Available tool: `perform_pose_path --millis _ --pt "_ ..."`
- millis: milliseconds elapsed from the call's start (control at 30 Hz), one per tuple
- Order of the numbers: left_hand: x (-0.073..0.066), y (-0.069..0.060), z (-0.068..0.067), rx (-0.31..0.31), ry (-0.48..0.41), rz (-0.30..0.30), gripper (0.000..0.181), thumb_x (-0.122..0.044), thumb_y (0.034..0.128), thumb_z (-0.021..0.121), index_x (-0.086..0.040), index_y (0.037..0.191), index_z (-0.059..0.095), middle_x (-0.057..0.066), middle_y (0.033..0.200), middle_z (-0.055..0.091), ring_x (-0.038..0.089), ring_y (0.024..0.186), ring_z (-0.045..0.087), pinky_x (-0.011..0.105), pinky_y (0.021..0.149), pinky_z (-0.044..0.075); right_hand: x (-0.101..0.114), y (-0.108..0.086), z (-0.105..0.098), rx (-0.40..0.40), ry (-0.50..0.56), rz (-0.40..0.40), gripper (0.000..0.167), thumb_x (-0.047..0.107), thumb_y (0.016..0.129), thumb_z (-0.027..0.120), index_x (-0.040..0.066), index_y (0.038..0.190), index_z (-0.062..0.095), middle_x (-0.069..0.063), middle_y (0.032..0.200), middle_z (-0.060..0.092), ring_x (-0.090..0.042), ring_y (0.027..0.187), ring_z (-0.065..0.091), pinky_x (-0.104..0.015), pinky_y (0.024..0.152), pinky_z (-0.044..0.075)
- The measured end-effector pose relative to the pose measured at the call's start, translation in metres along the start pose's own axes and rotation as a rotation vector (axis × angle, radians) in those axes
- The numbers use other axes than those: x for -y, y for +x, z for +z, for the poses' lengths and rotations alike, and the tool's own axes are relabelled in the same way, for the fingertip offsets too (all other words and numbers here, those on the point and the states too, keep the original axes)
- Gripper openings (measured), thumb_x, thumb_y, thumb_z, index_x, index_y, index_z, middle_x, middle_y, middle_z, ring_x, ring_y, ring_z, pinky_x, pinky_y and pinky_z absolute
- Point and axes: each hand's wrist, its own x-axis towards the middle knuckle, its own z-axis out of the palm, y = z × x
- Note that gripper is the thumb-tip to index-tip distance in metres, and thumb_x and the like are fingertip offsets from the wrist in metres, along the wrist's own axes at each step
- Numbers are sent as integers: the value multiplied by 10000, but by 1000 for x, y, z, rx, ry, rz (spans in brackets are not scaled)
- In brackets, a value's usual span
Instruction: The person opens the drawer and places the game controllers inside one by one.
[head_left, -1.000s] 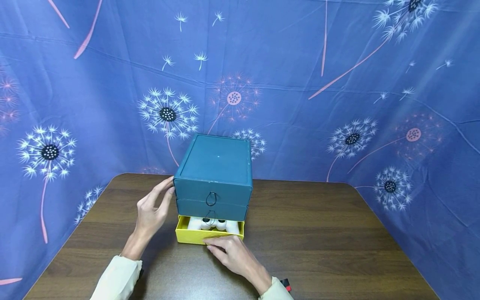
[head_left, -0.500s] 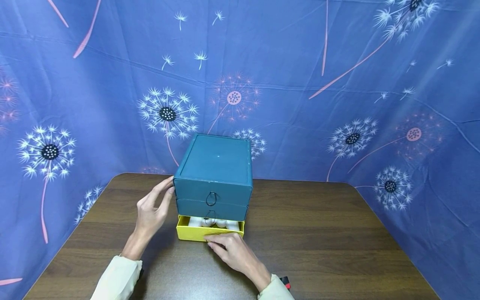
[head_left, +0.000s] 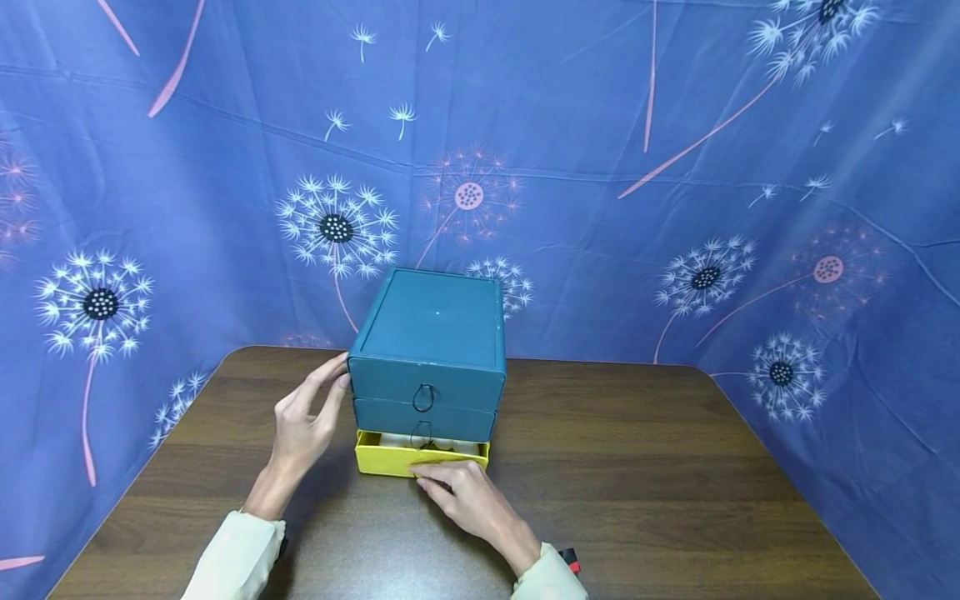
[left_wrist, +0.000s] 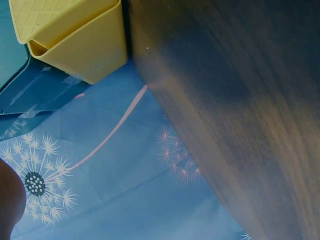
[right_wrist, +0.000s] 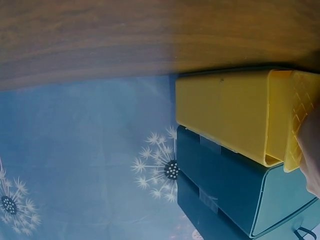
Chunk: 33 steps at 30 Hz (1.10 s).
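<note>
A stack of two teal drawer boxes [head_left: 427, 379] sits on a yellow drawer unit. Its yellow drawer [head_left: 382, 461] is partly pulled out. Inside the drawer lies a white game controller [head_left: 392, 440], mostly hidden beneath the teal boxes. With its fingertips, my left hand [head_left: 303, 421] touches the left side of the upper teal box. The extended fingers of my right hand [head_left: 468, 500] press on the yellow drawer's front, right of its middle. The right wrist view shows the yellow casing [right_wrist: 225, 112] with a gap behind the drawer front.
A dark wooden table [head_left: 637, 475] bears the stack and extends to both sides. Blue cloth with dandelion prints [head_left: 570, 250] hangs behind it. Black loop pulls [head_left: 423, 398] stick out from the teal fronts.
The yellow drawer has slid inward, away from me, with my right hand against its front. Less of the controller shows now. My left hand has stayed in place.
</note>
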Motion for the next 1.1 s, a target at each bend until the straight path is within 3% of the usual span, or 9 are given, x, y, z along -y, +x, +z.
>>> perform_pose_path --millis 233,600,933,1100 --pt "0 1 0 7 5 4 428 221 829 698 104 1241 682 248 1098 733 13 1134 645 188 975 519 -1 2 -1 3 4 19 247 112 1029 666 95 1259 756 1 1201 741 -8 1045 655 -188 897 561" --pt "4 -1 0 14 1 2 348 114 912 701 84 1259 683 225 1118 738 21 1140 648 200 978 524 -6 5 0 24 29 59 254 127 1047 643 108 1277 748 17 1219 730 44 905 586 -131 828 538" --pt "3 -3 -1 20 14 -7 338 104 917 704 90 1254 681 237 1111 735 17 1141 647 191 977 523 -7 7 -1 22 27 53 250 121 1045 647 100 1271 750 10 1215 733 39 919 598 -129 819 535" --pt "3 -3 0 12 17 0 354 135 892 707 94 1243 685 237 1096 737 18 1130 650 185 972 523 -8 8 -1 10 18 41 246 109 1039 652 88 1263 753 -3 1209 737 7 1021 643 -156 861 553"
